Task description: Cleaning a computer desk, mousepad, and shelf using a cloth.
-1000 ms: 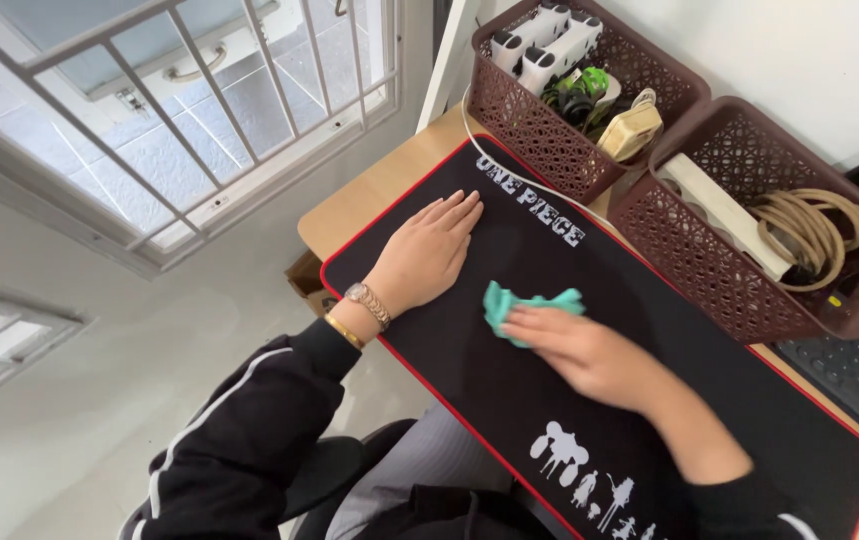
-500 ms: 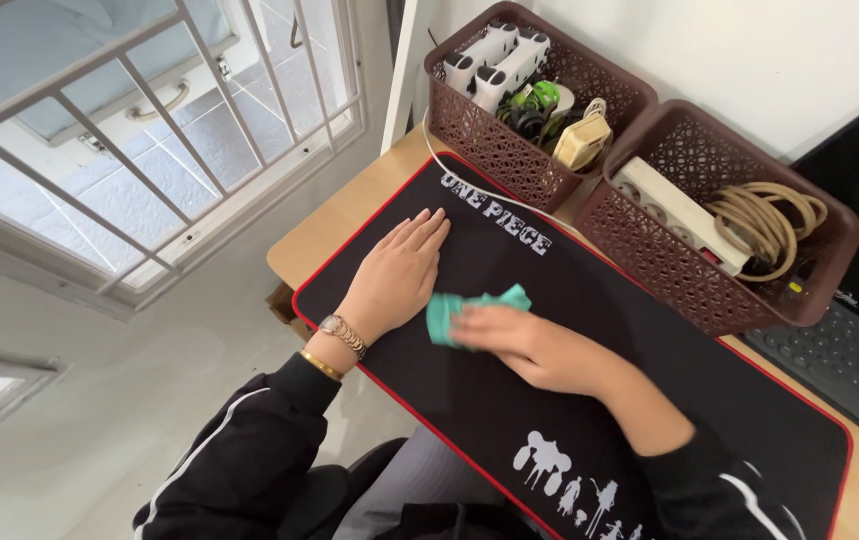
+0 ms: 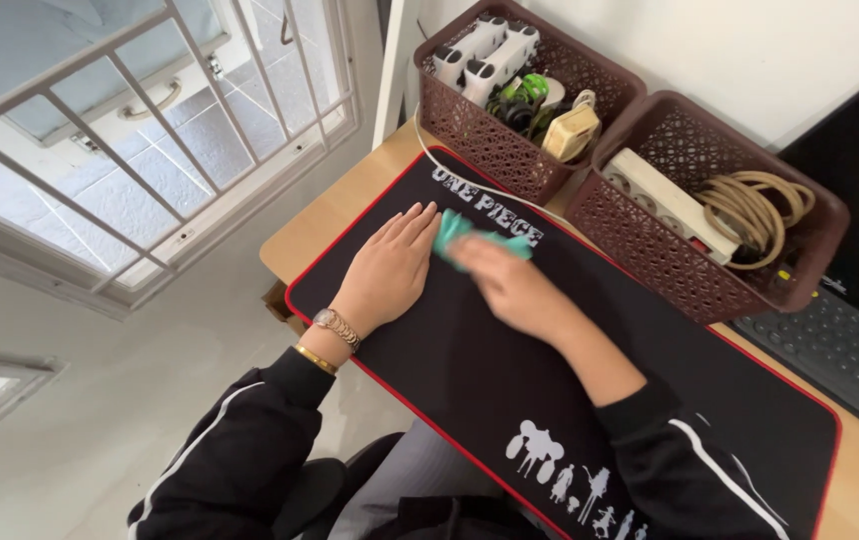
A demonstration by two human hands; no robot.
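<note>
Indoors, black desk mat (image 3: pixel 470 370) beside barred window (image 3: pixel 140 130)

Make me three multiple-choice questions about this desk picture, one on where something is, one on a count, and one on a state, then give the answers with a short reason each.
1. Where is the teal cloth?
A. In a basket
B. On the black desk mat, under the right hand
C. On the keyboard

2. How many brown baskets stand at the back of the desk?
A. Two
B. Three
C. Four

3. How does the left hand lie?
A. Closed in a fist
B. Raised in the air
C. Flat, palm down on the mat

Answers:
1. B, the cloth peeks out past the right fingers on the mat.
2. A, a left basket and a right basket show.
3. C, its fingers are stretched out on the mat.
</note>
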